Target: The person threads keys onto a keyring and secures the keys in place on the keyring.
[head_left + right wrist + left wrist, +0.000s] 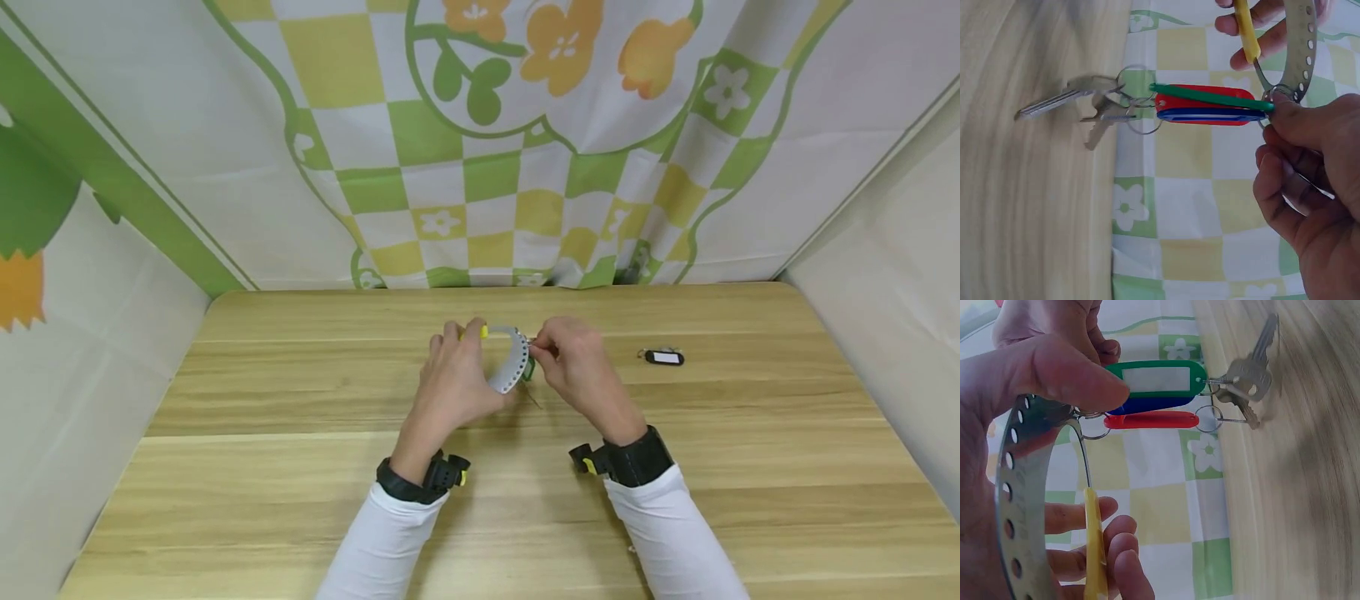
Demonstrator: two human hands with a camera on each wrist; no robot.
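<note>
Head view is showing the left hand (457, 375) gripping a curved metal band (1030, 472) with a yellow handle (1094, 547) above the worktop (262, 400), while the right hand (583, 367) is pinching small rings (1280, 86) at the band's end. Red tag (1150, 420), green tag (1157, 380) and blue tag (1210, 115) are hanging there, keys (1250, 378) dangling below. Steadying the band while keeping the rings aligned would likely help. A black tag (665, 357) is lying further right. No container is showing.
</note>
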